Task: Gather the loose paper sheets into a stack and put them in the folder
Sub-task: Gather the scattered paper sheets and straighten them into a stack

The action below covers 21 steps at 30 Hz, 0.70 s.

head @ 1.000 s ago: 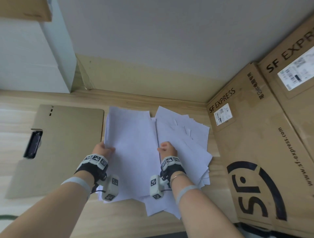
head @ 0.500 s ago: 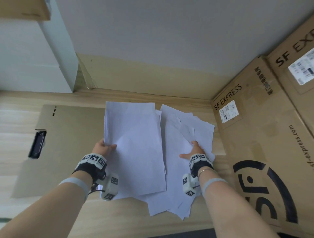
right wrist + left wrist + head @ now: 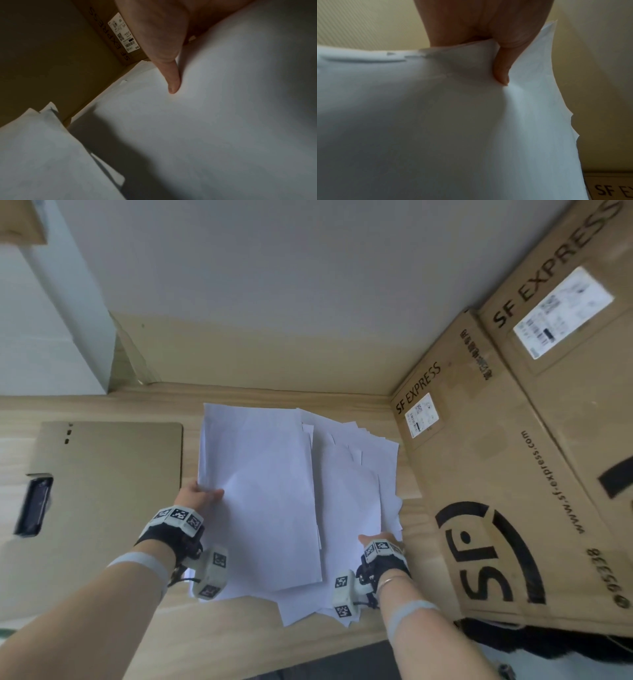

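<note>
Several white paper sheets (image 3: 274,491) lie fanned out on the wooden table, the right ones (image 3: 352,494) spread askew. My left hand (image 3: 202,496) pinches the left edge of the top sheets; its thumb (image 3: 502,67) lies on the paper (image 3: 453,128) with the fingers hidden beneath. My right hand (image 3: 378,539) holds the near right edge of the pile, thumb (image 3: 171,75) on top of a sheet (image 3: 205,121), fingers hidden under it. The tan folder (image 3: 109,474) lies open and flat to the left, with its black clip (image 3: 34,505) at its left side.
Large SF Express cardboard boxes (image 3: 496,474) stand against the right of the papers, also in the right wrist view (image 3: 106,40). A wall runs behind the table, and a white cabinet (image 3: 51,337) stands at the back left. The table's front edge (image 3: 239,655) is close to me.
My right hand has left the middle of the pile and slid right, then nearer, to its near right edge. My left hand keeps its hold on the left sheets.
</note>
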### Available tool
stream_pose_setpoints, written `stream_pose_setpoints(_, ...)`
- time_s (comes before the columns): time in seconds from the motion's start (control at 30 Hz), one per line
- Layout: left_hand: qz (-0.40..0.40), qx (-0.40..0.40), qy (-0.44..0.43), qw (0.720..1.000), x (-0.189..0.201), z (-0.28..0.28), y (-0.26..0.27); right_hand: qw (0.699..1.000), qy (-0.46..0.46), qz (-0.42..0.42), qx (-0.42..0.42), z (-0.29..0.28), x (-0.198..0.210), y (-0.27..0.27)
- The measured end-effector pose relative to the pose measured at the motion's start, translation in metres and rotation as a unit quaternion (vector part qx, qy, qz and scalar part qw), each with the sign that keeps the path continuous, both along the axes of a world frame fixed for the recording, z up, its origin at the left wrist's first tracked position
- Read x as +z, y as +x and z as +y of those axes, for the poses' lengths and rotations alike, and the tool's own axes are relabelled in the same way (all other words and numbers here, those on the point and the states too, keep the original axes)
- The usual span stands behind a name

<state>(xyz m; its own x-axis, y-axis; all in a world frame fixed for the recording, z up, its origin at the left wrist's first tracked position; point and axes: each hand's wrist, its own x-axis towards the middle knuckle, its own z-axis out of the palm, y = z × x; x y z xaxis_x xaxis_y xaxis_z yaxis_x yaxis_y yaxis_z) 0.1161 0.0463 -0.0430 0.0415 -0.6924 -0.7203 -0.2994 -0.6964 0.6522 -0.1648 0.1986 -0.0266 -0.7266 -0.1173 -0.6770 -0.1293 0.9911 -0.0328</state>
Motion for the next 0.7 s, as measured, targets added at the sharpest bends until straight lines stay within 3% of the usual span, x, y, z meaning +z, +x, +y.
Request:
stream_pose_setpoints(0.17,0.019,-0.002,0.003,1.000,-0.007,0.006,0.001,0.999,-0.036,0.001,-0.038,0.004,0.000,0.002)
stream_pose_setpoints(0.37,0.036,0.001,-0.003,0.999,-0.012,0.012,0.005,0.978,-0.198,0.034,-0.051,0.005,-0.005,-0.008)
stream_pose_setpoints(0.47,0.025,0.000,-0.003,1.000,-0.011,0.013,0.007,0.971,-0.237,0.033,-0.020,0.000,0.007,-0.020)
stream_pose_setpoints(0.7,-0.007,-0.016,-0.012,1.000,-0.012,0.014,0.010,0.910,-0.396,0.123,0.010,-0.015,0.046,-0.068)
